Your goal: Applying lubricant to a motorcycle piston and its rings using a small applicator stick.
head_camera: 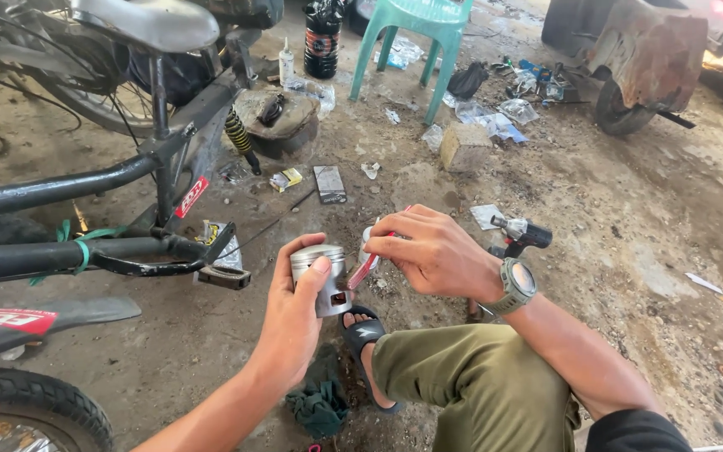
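My left hand (290,314) grips a shiny metal piston (320,272), held upright over the dirt floor with its side hole facing me. My right hand (433,249), a watch on its wrist, pinches a small white and red tube (366,259) and holds its lower end against the piston's side. Both hands meet just above my sandalled foot (363,331) and bent knee in olive trousers.
A black motorcycle frame (85,192) with seat and spring fills the left. Its tyre (18,410) is at the bottom left. A green plastic stool (416,33), a cordless tool (520,234), a green rag (320,406), boxes and scattered litter lie around. A rusty wheelbarrow (646,59) stands far right.
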